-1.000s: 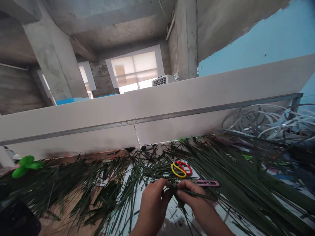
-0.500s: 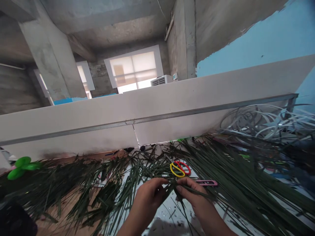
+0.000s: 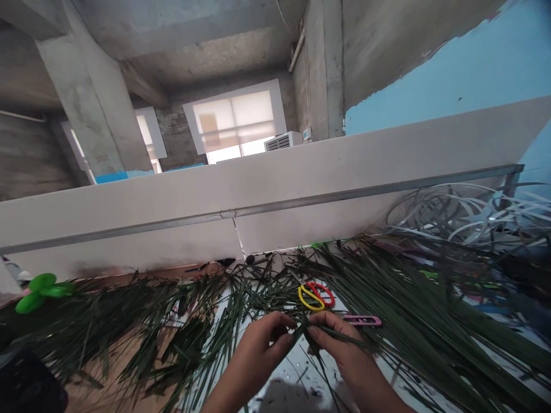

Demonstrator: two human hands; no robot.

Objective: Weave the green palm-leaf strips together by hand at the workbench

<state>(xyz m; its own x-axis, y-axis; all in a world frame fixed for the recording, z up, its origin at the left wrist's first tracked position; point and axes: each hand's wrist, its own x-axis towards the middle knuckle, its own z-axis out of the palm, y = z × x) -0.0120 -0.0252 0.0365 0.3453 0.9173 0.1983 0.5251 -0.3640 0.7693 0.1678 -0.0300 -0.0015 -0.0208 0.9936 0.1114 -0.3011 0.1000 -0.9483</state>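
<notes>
In my head view, the only one I have, both bare hands meet low in the middle, above the white bench (image 3: 275, 373). The right hand (image 3: 336, 335) is clamped on the dark green leaf piece (image 3: 314, 345), thumb against forefinger, with a long strip running out past its knuckles. The left hand (image 3: 264, 339) is at the other side of the piece. I see a gap between its thumb and forefinger, but whether its fingers grip a strip I cannot tell. The piece itself is between the fingertips, with thin ends hanging below.

To handle this well, I judge the right pinch should be firm and close to where the strips meet, so nothing slackens there. The left fingertips should work lightly, laying each strip flat and drawing it along its length, since a sharp crease could split it.

Just beyond the hands lie the scissors (image 3: 316, 295), and the pink cutter (image 3: 364, 321) is just beside the right hand; I would mind elbows and blades. Loose strips (image 3: 235, 321) spread leftward, long leaves (image 3: 413, 330) rightward.
</notes>
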